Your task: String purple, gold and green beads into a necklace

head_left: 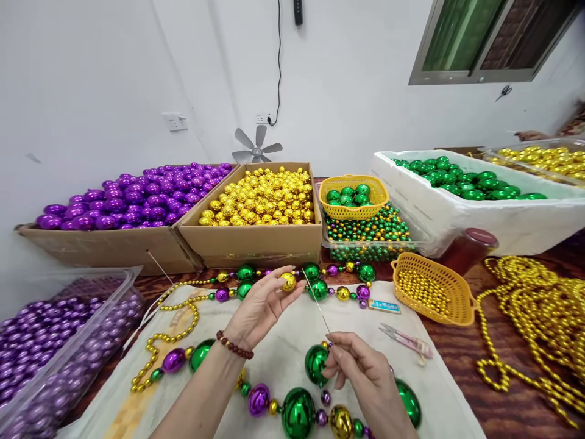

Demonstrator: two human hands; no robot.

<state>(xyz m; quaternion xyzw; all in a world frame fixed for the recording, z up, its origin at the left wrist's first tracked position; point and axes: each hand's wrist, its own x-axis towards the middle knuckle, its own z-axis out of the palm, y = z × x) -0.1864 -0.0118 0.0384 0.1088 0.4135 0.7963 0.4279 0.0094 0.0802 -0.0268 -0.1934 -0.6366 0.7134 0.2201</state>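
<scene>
My left hand pinches a shiny gold ball between thumb and fingers, above a pale cloth. In my right hand is a long thin needle, slanting up to the left with its tip a little right of the gold ball. Small beads and a large green ball hang just below the right fingers. A string of large green, purple and gold balls curves across the cloth under both wrists. Beyond the hands lies another row of mixed beads. A brown bead bracelet circles my left wrist.
Behind stand boxes of purple balls and gold balls, and a white foam box of green ones. To the right are a yellow basket, scissors and gold bead strands. Another person's hand shows far right.
</scene>
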